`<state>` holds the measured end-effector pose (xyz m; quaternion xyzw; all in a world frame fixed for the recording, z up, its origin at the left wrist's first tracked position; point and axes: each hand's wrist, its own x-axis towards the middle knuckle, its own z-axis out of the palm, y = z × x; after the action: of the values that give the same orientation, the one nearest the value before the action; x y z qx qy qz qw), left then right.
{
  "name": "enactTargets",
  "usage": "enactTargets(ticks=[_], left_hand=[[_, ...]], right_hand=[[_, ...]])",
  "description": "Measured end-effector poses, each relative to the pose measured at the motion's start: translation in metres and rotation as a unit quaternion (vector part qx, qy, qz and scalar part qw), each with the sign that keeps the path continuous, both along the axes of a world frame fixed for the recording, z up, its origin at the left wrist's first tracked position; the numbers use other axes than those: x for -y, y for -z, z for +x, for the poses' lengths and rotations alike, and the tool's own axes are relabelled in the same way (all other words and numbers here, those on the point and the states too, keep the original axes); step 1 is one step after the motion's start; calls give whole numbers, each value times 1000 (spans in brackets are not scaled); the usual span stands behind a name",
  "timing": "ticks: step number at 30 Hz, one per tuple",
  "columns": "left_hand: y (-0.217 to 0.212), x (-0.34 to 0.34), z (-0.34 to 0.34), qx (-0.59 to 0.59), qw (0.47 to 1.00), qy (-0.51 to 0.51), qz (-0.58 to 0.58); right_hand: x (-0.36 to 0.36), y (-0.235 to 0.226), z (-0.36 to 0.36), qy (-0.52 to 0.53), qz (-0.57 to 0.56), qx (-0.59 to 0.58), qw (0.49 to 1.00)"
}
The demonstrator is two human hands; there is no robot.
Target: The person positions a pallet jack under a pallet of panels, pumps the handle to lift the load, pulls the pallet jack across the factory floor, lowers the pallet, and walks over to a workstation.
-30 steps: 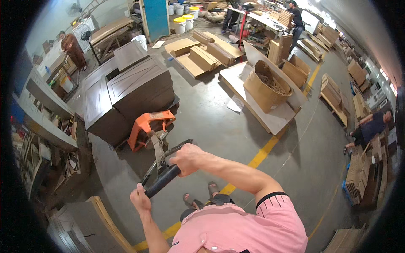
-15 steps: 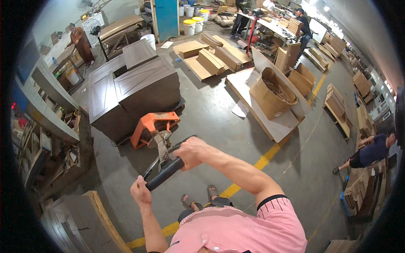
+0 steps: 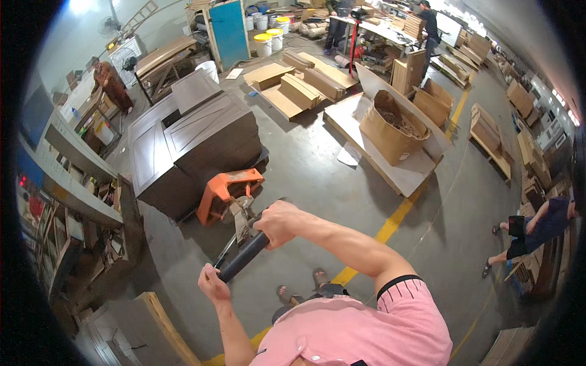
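Note:
My right hand (image 3: 278,224) is wrapped round the upper right end of the black handle (image 3: 245,256) of a pallet jack. At the handle's lower left end, my left hand (image 3: 213,284) is closed on it, its fingertips partly hidden. Beyond the handle is the jack's orange body (image 3: 229,184), joined to it by a worn, pale shaft (image 3: 242,221). The jack stands against a tall stack of dark brown door-like panels (image 3: 201,131). Its forks are hidden beneath or behind the stack.
To the right, a low platform (image 3: 409,178) bears a brown cardboard box (image 3: 390,135). Flat boards (image 3: 287,100) lie farther ahead. A rack (image 3: 79,195) stands left; panels (image 3: 128,332) stand near left. A yellow line (image 3: 386,230) crosses the floor. A person (image 3: 540,226) walks at right.
The orange jack body and panel stack sit slightly lower and farther right in the picture. Both hands keep their hold on the handle. The person at right has stepped along.

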<state>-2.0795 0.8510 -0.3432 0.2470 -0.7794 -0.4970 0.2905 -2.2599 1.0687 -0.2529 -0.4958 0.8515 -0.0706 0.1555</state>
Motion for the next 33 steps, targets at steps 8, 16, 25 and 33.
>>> enactTargets(ticks=[8,16,25,33], left_hand=[[-4,3,2,38,999,10,0],[-7,1,5,28,1000,13,-4],[0,8,9,34,999,33,-4],[-2,6,4,42,998,42,12]], right_hand=[[1,2,4,11,-16,1,1000],[3,6,7,-1,-8,2,1000],[6,12,11,4,-5,10,1000],[2,8,10,12,-16,9,1000]])
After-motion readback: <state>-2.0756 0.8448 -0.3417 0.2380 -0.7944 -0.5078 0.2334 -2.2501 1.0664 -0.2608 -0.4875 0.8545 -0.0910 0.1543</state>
